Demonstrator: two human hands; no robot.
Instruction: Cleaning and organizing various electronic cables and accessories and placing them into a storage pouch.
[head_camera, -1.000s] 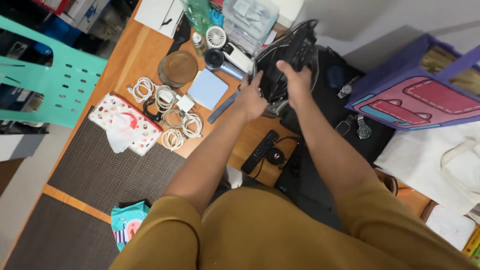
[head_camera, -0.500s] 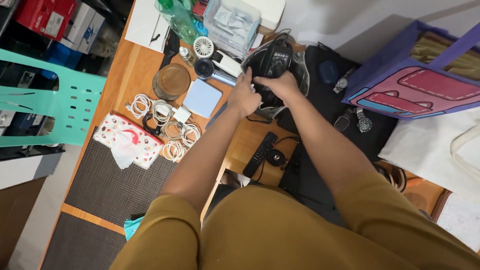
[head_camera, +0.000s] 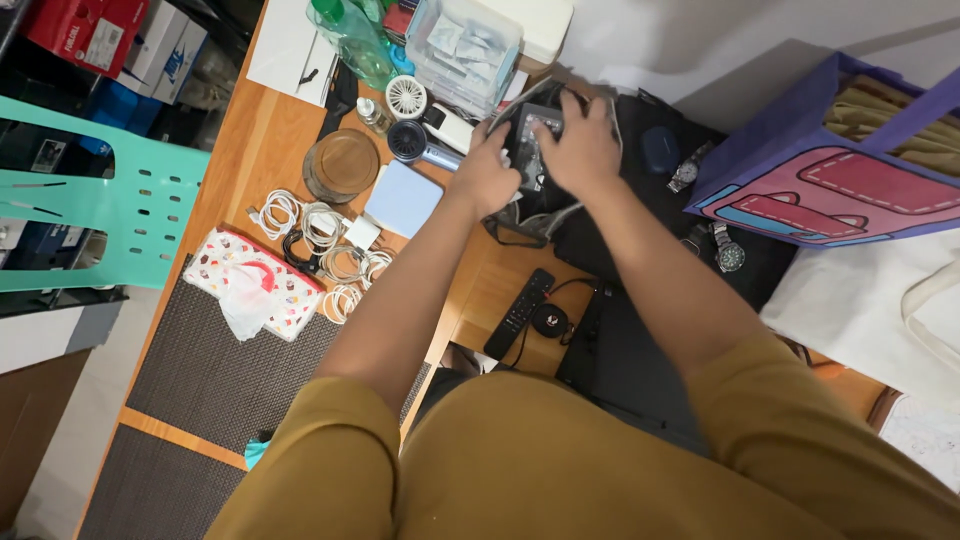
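Both my hands work at a clear pouch (head_camera: 528, 215) stuffed with black cables, at the far side of the wooden desk (head_camera: 262, 150). My left hand (head_camera: 486, 172) grips the pouch's left edge. My right hand (head_camera: 577, 148) is closed over a black device (head_camera: 527, 150) at the pouch's mouth and hides most of it. The pouch rests partly on a black mat (head_camera: 650, 200).
Coiled white cables (head_camera: 330, 240), a round wooden coaster (head_camera: 342, 165) and a light blue pad (head_camera: 405, 198) lie to the left. A black remote (head_camera: 520, 313) is nearer me, watches (head_camera: 728, 255) and a purple bag (head_camera: 830, 170) to the right, a teal chair (head_camera: 110, 215) far left.
The black device, held up over the pouch before, has gone down to its mouth under my right hand. My left hand shifted slightly up along the pouch's edge.
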